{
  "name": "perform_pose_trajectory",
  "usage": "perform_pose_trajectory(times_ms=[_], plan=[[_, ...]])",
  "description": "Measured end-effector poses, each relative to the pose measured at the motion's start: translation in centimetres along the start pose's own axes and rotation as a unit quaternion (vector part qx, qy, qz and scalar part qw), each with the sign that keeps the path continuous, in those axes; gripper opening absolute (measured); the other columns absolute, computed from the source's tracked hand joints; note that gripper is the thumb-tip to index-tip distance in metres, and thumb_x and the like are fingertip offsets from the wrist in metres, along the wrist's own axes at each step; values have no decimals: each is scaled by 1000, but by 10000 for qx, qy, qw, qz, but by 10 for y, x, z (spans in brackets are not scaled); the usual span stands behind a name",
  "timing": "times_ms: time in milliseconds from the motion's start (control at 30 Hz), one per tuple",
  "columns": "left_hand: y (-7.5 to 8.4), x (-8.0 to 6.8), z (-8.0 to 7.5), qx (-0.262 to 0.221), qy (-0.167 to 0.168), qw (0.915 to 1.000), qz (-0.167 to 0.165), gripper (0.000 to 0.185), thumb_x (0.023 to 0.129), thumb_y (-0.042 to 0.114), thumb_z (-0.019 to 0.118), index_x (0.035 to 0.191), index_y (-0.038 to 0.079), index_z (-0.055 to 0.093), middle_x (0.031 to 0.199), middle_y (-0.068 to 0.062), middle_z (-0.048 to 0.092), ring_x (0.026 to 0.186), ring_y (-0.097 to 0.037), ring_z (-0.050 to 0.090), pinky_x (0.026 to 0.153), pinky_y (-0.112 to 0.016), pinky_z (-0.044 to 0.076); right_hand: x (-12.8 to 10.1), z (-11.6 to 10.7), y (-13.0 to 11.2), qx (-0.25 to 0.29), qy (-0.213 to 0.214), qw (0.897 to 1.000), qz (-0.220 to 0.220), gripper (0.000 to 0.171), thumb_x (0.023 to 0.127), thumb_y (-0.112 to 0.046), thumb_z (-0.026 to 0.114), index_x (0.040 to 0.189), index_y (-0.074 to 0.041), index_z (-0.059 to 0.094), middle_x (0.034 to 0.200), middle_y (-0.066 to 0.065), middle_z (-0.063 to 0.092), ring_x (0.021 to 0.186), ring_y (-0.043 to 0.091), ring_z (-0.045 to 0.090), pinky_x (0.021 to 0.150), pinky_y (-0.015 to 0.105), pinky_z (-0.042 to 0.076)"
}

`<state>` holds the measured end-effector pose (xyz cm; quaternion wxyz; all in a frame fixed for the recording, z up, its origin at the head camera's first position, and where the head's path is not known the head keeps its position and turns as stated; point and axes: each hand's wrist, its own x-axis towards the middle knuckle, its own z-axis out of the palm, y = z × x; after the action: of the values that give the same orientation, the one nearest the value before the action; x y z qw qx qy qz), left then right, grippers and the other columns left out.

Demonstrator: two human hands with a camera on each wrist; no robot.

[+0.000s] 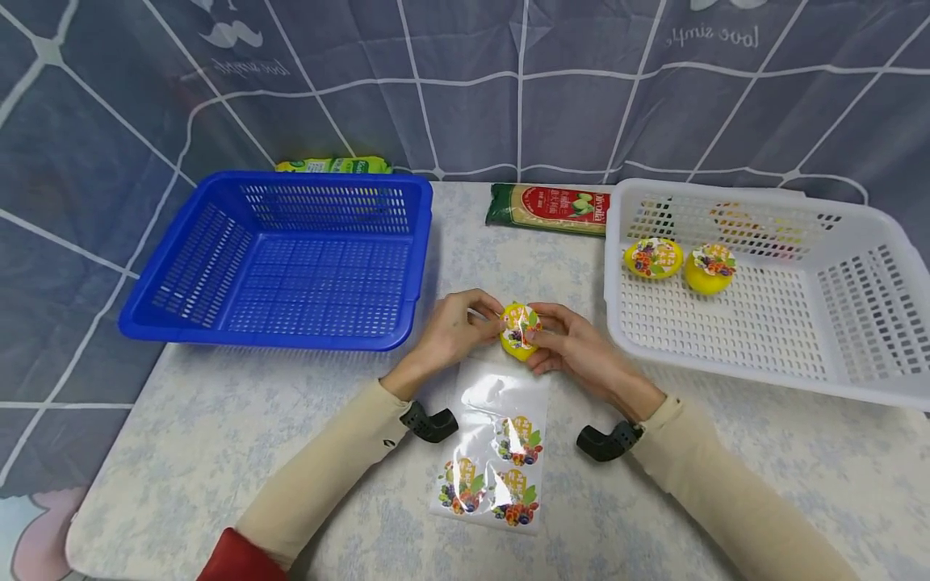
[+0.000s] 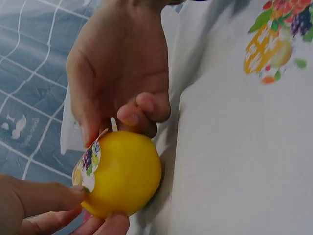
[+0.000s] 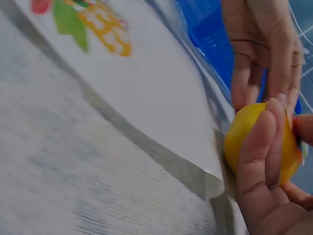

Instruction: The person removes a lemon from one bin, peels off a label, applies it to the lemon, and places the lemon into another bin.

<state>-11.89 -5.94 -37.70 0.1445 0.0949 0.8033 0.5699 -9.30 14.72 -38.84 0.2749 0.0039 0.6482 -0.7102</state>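
Note:
Between both hands is a yellow lemon (image 1: 520,353) with a round fruit-print sticker (image 1: 517,323) on its upper side. My left hand (image 1: 452,329) holds the lemon from the left, its thumb at the sticker's edge and fingers underneath in the left wrist view. From the other side my right hand (image 1: 581,345) grips it, thumb beside the sticker and fingers around the fruit. In the left wrist view a bit of the sticker's edge (image 2: 103,133) stands up near the right thumb. Below the hands lies a glossy sticker sheet (image 1: 479,440) bearing three fruit-print stickers.
On the left stands a blue plastic basket (image 1: 320,282) with nothing in it. A white basket (image 1: 770,298) on the right holds two stickered lemons (image 1: 654,260). A green and red food packet (image 1: 552,208) lies at the back between them; another green packet (image 1: 334,165) is behind the blue basket.

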Motion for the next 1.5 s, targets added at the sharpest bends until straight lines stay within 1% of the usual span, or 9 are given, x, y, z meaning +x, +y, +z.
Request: perform_pose_trajectory(times_ms=[100,267,400,600,833,1000,1133,1333,1500], plan=[[6,-11,1,623,233,9969,431,16,87,6,72,102,3,69,94,-10,68,78,-21,68,67,-28,56,-6,7,-2,-226,101,9996,-104,57,99,-11,53,149,-1,27,137,22,45,71,16,63,68,30,57],[24,-29,-1,1087,607,9855,1157,13,90,11,69,102,6,72,93,-5,65,82,-16,62,70,-28,53,-19,24,-12,-867,332,9948,-424,65,94,-21,65,146,-6,29,128,19,51,68,22,64,66,35,57],[37,-38,-4,874,642,9835,1450,13,93,11,65,103,7,72,97,-2,63,87,-13,59,71,-24,55,-28,32,-24,-1229,646,9874,-762,67,90,-21,71,143,-8,33,133,14,48,62,24,63,61,36,56],[50,-47,-10,443,449,9834,1703,17,96,12,61,111,7,70,107,-1,62,96,-13,60,80,-25,55,-41,32,-47,-1960,909,9709,-1029,71,88,-24,75,144,-10,33,143,12,40,61,28,63,56,30,50],[52,-51,-13,556,177,9793,1937,22,98,12,59,118,6,66,114,-6,62,102,-13,61,85,-25,54,-50,22,-72,-2392,1111,9593,-1011,74,87,-29,76,145,-11,34,146,10,40,62,24,64,56,28,47],[52,-54,-19,864,121,9706,2244,21,97,9,60,117,6,66,112,-2,64,101,-11,61,87,-25,53,-56,4,-87,-2732,1437,9453,-1058,75,86,-31,76,146,-13,35,149,11,38,62,25,64,60,30,45],[51,-55,-26,1022,-30,9687,2261,21,96,7,60,116,6,66,114,-2,65,100,-12,62,86,-26,53,-61,-17,-99,-3067,1905,9282,-898,77,86,-36,77,148,-15,36,150,11,39,64,22,64,59,30,44],[48,-50,-22,1133,-729,9692,2062,22,97,7,60,117,5,65,116,-3,65,101,-14,63,88,-25,52,-62,-57,-112,-3420,2495,9041,-578,88,85,-44,75,152,-9,29,148,16,40,73,10,61,68,25,47],[43,-44,-8,1126,-1202,9685,1870,26,98,8,57,122,3,64,122,-7,64,104,-16,63,89,-23,51,-61,-95,-112,-3552,2765,8920,-420,89,88,-46,71,152,-2,26,135,12,46,70,4,60,58,25,47]])
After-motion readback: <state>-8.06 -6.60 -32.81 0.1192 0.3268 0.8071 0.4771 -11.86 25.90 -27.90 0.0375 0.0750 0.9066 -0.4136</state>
